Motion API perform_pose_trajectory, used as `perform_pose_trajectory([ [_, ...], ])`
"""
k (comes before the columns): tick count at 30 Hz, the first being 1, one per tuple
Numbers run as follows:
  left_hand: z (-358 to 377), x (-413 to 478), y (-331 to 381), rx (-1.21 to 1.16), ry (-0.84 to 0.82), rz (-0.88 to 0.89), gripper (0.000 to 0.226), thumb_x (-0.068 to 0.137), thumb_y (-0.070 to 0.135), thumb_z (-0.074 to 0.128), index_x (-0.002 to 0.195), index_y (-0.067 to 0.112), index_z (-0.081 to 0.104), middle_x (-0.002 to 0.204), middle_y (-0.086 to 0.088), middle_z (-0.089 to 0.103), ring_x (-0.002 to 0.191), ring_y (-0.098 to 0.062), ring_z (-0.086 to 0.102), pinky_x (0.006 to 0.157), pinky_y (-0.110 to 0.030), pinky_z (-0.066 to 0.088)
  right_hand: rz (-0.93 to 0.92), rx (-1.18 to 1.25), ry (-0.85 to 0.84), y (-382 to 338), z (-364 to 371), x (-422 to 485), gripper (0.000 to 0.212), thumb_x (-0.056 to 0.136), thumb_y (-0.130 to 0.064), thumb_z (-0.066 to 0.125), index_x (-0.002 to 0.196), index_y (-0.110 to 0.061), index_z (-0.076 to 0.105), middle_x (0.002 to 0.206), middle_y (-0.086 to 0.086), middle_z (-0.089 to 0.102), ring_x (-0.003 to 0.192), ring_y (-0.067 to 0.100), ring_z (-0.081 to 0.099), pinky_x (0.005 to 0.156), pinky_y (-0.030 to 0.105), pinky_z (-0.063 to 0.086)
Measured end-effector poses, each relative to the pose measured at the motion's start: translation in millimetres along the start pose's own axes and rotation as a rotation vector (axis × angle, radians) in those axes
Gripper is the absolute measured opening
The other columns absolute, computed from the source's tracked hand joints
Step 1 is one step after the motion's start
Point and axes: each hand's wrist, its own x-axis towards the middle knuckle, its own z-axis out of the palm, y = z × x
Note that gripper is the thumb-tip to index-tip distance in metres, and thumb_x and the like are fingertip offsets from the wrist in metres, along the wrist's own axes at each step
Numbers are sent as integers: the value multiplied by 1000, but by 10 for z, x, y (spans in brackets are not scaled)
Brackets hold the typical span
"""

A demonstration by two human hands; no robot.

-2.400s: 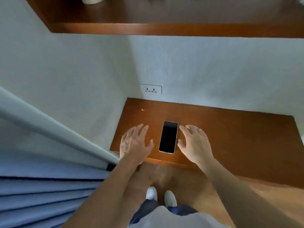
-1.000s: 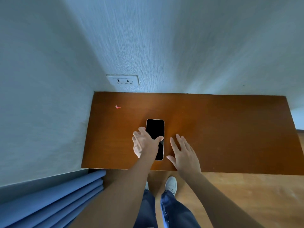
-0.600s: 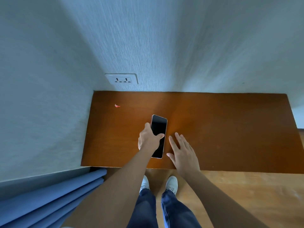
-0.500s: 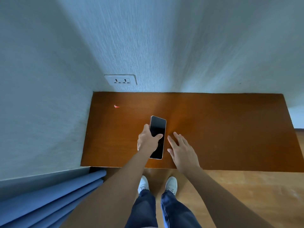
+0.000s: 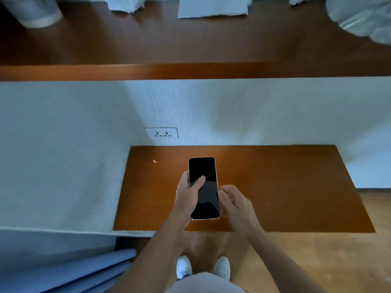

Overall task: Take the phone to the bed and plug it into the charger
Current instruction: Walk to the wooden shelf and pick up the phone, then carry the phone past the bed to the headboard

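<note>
We are gripping the phone (image 5: 204, 188) in our left hand (image 5: 188, 197) above the wooden desk (image 5: 275, 187), its long axis pointing away from us, while our right hand (image 5: 236, 205) is hovering open just beside it.

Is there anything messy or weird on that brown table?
Only one tiny thing: a small red scrap lies on the wooden table, near the wall socket. It looks like stray litter. The phone looks fine, held in the left hand.
</note>
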Motion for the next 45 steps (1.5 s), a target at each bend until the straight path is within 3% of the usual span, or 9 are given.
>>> perform_pose_trajectory([
  [8,72,-294,141,-23,-18,10,10,100,26,58,105,17,58,104,-11,71,98,-36,70,88,-55,59,-23,218,33,-63,104,-239,21,102,-36,43,107,-20,55,96,2,66,78,16,70,48,20,53],
  [15,208,-423,122,19,-78,6,12,100,26,57,108,17,59,106,-12,71,97,-35,70,85,-51,59,-9,294,109,89,53,-395,15,102,-31,46,99,-22,58,96,0,68,87,18,70,65,41,62],
  [17,234,-444,108,56,-113,19,11,100,26,57,108,18,59,105,-11,72,96,-33,70,85,-51,59,-14,301,147,132,56,-446,15,102,-28,47,97,-22,59,95,-2,69,88,16,70,68,38,63],
  [20,257,-474,76,93,-188,18,13,100,28,58,110,21,59,107,-9,72,97,-32,70,87,-53,60,9,310,196,151,109,-567,16,102,-27,47,97,-18,59,93,0,70,84,15,70,58,22,56],
  [23,258,-477,42,158,-283,11,16,100,32,57,114,26,57,108,-4,71,96,-27,70,87,-50,61,53,347,301,128,193,-702,18,102,-25,48,97,-13,60,88,2,70,75,13,69,50,17,49],
  [30,310,-575,-103,318,-539,-4,23,99,37,58,119,27,55,111,-6,68,98,-28,70,84,-51,62,122,334,625,243,430,-1101,23,101,-28,50,87,-16,65,71,-6,68,64,9,65,48,25,50],
  [34,446,-775,-174,398,-688,-27,24,99,37,57,120,25,55,113,-8,68,99,-30,69,86,-57,60,206,388,779,304,476,-1403,25,100,-30,50,90,-17,68,78,4,72,68,13,69,50,29,56],
  [40,807,-1204,-349,489,-896,-58,22,101,29,55,119,19,58,113,-11,69,99,-31,69,87,-55,59,277,479,972,400,425,-1993,23,100,-28,49,90,-18,68,69,-6,69,61,9,65,45,26,52],
  [45,1191,-1671,-559,530,-1048,-79,18,102,26,55,117,18,60,107,-8,72,83,-22,71,70,-41,63,363,519,1147,605,305,-2499,23,98,-27,51,94,-18,72,63,-11,70,50,9,61,45,24,51],
])
